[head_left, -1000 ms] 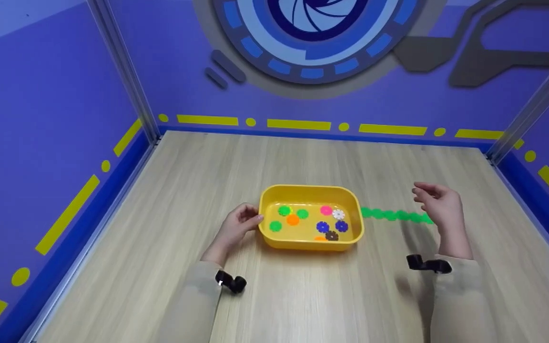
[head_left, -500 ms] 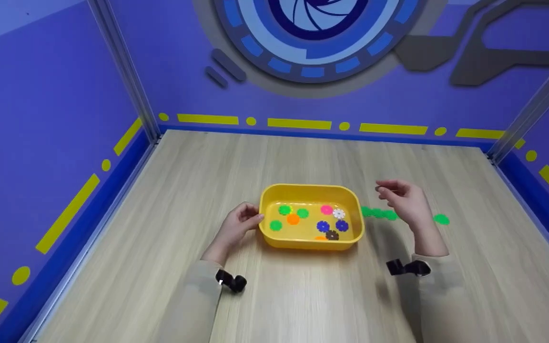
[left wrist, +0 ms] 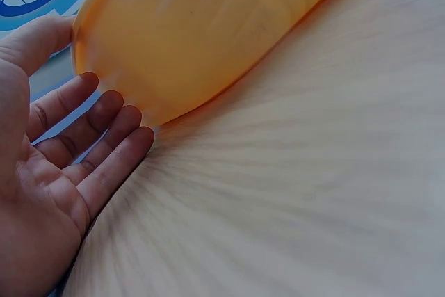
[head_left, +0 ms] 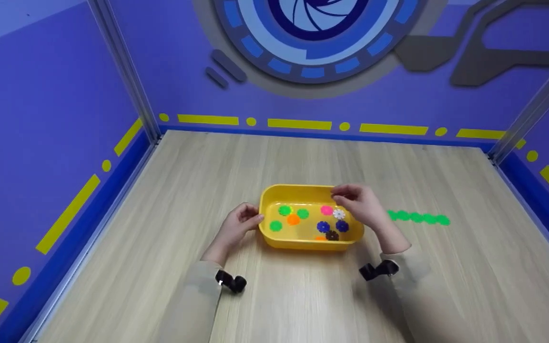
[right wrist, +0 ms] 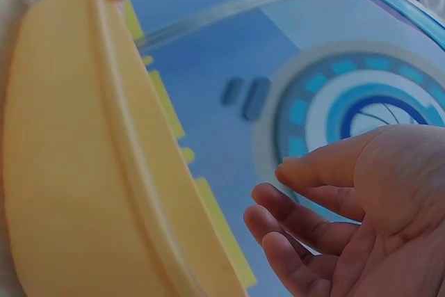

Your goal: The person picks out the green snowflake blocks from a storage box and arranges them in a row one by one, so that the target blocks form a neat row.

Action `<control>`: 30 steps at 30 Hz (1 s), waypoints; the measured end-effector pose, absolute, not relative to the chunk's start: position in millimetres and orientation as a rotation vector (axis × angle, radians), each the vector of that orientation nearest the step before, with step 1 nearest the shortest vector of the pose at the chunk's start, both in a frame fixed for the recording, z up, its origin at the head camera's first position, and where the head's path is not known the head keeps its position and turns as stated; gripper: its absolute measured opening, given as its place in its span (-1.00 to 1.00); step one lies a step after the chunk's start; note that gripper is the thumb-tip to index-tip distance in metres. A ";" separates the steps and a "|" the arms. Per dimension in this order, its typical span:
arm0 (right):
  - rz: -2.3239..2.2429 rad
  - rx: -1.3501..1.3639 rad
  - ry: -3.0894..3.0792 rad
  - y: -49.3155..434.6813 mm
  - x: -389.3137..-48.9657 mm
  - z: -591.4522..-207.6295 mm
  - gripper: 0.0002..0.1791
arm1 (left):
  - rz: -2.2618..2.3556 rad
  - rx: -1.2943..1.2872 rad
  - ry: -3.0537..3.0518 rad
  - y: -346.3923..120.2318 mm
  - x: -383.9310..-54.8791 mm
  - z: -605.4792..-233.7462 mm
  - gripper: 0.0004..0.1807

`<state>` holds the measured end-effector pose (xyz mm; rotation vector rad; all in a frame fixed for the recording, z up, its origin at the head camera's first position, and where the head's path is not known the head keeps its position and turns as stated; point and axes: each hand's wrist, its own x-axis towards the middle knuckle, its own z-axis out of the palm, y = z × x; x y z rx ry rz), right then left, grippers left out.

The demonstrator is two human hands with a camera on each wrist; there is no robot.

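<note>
A yellow plastic tub stands mid-table, with several flower-shaped plastic discs inside: green, orange, pink, white, dark blue and brown. My left hand holds the tub's left end, thumb at the rim and fingertips against the outer wall, as the left wrist view shows. Over the tub's right end hovers my right hand. Its fingers are loosely bent with nothing between them in the right wrist view. A row of green discs lies right of the tub, its near end behind my right wrist.
The wooden tabletop is bounded by a blue back wall and side walls with metal corner posts. Each sleeve carries a black wrist camera, one on the left and one on the right.
My right hand has moved left from above the far end of the green row to above the tub. My left hand, the tub and the discs have stayed put.
</note>
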<state>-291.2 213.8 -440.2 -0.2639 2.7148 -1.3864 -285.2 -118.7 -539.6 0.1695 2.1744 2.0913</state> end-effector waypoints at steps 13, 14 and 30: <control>-1.216 -0.403 2.707 155.4 -295.7 -448.0 -0.74 | 2.103 0.193 2.157 -119.3 -284.6 -539.2 -0.74; -1.204 -0.412 2.701 151.4 -296.1 -448.5 -0.74 | 2.107 0.194 2.155 -119.2 -285.0 -539.9 -0.74; -1.026 -0.556 2.614 103.6 -304.4 -465.5 -0.78 | 2.128 0.196 2.125 -119.5 -285.6 -541.9 -0.70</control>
